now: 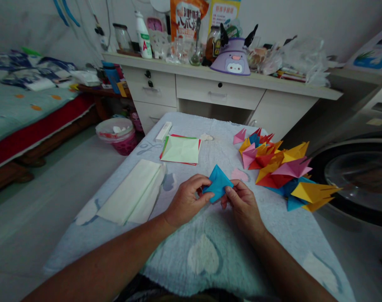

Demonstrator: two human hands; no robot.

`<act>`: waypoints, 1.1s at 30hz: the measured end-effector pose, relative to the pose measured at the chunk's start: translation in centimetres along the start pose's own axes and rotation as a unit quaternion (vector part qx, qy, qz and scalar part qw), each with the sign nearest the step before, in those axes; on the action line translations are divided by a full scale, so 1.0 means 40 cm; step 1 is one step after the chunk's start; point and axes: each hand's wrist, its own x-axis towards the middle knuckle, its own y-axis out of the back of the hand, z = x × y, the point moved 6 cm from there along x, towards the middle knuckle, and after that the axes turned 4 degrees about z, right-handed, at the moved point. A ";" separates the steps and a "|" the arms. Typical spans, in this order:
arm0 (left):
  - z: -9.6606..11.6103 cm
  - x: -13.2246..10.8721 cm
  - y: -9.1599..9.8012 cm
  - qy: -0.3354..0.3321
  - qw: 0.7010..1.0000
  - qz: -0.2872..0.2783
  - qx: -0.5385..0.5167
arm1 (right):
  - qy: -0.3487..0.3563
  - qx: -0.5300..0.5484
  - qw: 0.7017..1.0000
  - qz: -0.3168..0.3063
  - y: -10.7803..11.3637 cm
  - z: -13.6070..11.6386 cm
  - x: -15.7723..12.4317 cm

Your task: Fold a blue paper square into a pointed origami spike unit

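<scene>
A blue origami paper (218, 183), folded into a small diamond, is held up between both hands over the cloth-covered table. My left hand (191, 196) pinches its left side, thumb in front and fingers behind. On the right edge, my right hand (241, 200) grips the paper between thumb and fingers. Beyond my hands lies a stack of square paper sheets (181, 149), pale green on top with red and green edges showing. To the right, several folded origami pieces (273, 163) in yellow, red, pink and blue sit clustered together.
A folded whitish sheet (131, 193) lies on the table's left, and a small white box (163, 131) near its far edge. Behind stands a white desk (197, 90) crowded with jars and bags. A pink bin (123, 140) is at left, a washing machine (361, 176) at right.
</scene>
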 end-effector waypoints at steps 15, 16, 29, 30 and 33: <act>-0.023 0.002 0.027 0.049 0.996 0.061 -0.033 | 0.135 -0.140 0.980 0.043 0.000 -0.051 -0.033; -0.022 0.001 0.026 0.050 0.996 0.060 -0.035 | 0.146 -0.159 0.976 0.038 -0.002 -0.053 -0.036; -0.020 0.001 0.023 0.042 0.996 0.056 -0.047 | 0.192 -0.220 0.956 0.014 -0.022 -0.074 -0.051; -0.019 0.001 0.022 0.043 0.996 0.056 -0.049 | 0.193 -0.222 0.956 0.013 -0.022 -0.075 -0.051; -0.016 0.001 0.023 0.043 0.996 0.059 -0.047 | 0.198 -0.221 0.955 0.011 -0.022 -0.075 -0.052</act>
